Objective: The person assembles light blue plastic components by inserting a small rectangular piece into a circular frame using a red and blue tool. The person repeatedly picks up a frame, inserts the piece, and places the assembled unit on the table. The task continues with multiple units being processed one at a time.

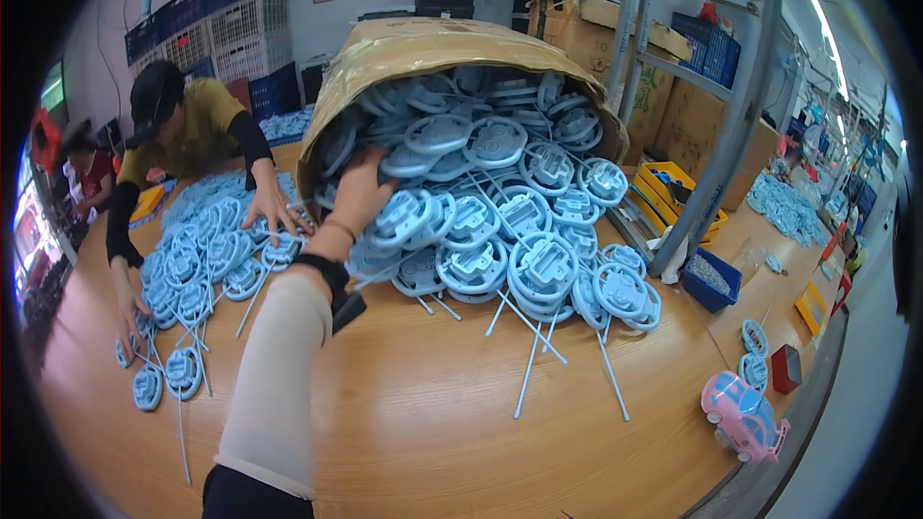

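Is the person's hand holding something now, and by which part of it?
It cannot be told: the left hand reaches among the blue plastic parts spilling from the cardboard box, fingers hidden.

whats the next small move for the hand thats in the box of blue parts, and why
Probably rake a handful outward onto the table. The left hand is reaching into the tipped cardboard box, resting on the blue plastic parts that already spill from its mouth, and bare wood lies in front of the pile.
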Motion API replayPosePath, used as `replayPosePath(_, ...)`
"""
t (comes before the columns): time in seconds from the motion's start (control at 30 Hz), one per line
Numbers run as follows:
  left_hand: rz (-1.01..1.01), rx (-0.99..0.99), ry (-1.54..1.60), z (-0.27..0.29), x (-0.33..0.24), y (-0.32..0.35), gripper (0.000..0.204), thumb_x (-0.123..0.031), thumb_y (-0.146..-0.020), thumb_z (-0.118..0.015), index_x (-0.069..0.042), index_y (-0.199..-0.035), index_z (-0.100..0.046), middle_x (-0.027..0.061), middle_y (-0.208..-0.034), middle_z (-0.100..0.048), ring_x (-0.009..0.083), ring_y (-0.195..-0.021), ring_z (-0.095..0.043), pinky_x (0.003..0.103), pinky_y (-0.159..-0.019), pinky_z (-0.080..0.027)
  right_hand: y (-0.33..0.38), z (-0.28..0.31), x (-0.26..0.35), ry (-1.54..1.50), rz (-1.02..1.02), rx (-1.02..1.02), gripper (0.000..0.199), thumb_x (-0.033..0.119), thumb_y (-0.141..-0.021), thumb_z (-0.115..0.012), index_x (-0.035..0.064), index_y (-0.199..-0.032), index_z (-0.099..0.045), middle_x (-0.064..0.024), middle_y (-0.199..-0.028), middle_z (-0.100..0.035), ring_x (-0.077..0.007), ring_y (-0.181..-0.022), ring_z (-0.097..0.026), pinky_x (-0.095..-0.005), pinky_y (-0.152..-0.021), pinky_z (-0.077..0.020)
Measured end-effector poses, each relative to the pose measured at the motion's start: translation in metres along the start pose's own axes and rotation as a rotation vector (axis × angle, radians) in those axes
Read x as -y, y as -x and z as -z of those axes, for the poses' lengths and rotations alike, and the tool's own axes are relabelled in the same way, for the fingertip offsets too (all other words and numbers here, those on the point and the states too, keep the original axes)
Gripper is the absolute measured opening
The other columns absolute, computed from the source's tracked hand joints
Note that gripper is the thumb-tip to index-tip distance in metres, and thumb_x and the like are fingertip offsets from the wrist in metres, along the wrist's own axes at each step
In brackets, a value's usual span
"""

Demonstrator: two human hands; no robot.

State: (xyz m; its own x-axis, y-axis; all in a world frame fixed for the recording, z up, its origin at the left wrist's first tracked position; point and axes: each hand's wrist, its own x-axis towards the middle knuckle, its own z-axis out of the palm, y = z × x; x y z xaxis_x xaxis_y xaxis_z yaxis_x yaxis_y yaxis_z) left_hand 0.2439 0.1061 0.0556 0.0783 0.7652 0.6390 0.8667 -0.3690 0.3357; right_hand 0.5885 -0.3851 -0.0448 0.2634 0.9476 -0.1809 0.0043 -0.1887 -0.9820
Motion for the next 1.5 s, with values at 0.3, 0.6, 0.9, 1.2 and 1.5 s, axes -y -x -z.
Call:
replayPosePath(0.3, -0.5, -0.201, -0.117, 0.007, -0.036, 0.08, 0.04, -0.003, -0.058, -0.065, -0.006, -0.097, -0.055, 0.0165, -0.096, -0.056, 0.0342, -0.091, -0.054, 0.041, -0.076, -0.045, -0.005, -0.002, -0.002, 0.018, 0.165, 0.022, 0.015, 0.001, -0.08, -0.064, 0.0007, -0.094, -0.059, 0.0002, -0.077, -0.058, -0.0052, -0.065, -0.05, -0.0187, -0.058, -0.0411)
replayPosePath(0.6, -0.625, 0.321, -0.198, 0.036, -0.058, 0.166, 0.044, -0.006, -0.068, -0.059, -0.012, -0.112, -0.056, 0.0175, -0.114, -0.054, 0.034, -0.109, -0.05, 0.04, -0.086, -0.043, -0.007, -0.001, 0.002, -0.013, 0.12, 0.054, 0.014, 0.0, -0.08, -0.064, 0.0008, -0.094, -0.059, 0.0006, -0.075, -0.056, -0.0043, -0.063, -0.048, -0.0176, -0.055, -0.0388)
replayPosePath(0.9, -0.337, -0.056, -0.317, 0.022, -0.017, 0.029, 0.025, -0.012, -0.067, -0.064, -0.007, -0.091, -0.061, 0.0099, -0.09, -0.056, 0.0276, -0.09, -0.054, 0.036, -0.076, -0.047, -0.008, 0.005, -0.007, 0.034, 0.028, 0.144, 0.022, 0.0, -0.081, -0.062, -0.002, -0.102, -0.057, -0.0057, -0.091, -0.063, -0.0094, -0.08, -0.058, -0.0208, -0.07, -0.0459)
replayPosePath(1.2, -0.471, -0.116, -0.194, 0.038, -0.032, 0.046, 0.027, -0.005, -0.061, -0.068, -0.005, -0.082, -0.05, 0.0114, -0.093, -0.055, 0.0309, -0.098, -0.051, 0.036, -0.08, -0.046, -0.014, -0.01, 0.011, 0.047, 0.109, 0.193, 0.024, 0.006, -0.08, -0.065, -0.0001, -0.103, -0.06, -0.0033, -0.082, -0.061, -0.0081, -0.071, -0.054, -0.022, -0.064, -0.0437)
replayPosePath(1.5, -0.619, 0.252, 0.306, 0.126, -0.184, 0.213, 0.03, -0.003, -0.064, -0.07, -0.004, -0.085, -0.047, 0.0136, -0.093, -0.058, 0.0321, -0.087, -0.058, 0.038, -0.074, -0.047, -0.002, -0.024, 0.057, 0.301, 0.493, -0.001, 0.028, 0.004, -0.071, -0.071, 0.002, -0.097, -0.064, -0.0112, -0.096, -0.058, -0.0224, -0.083, -0.059, -0.0285, -0.07, -0.0481)
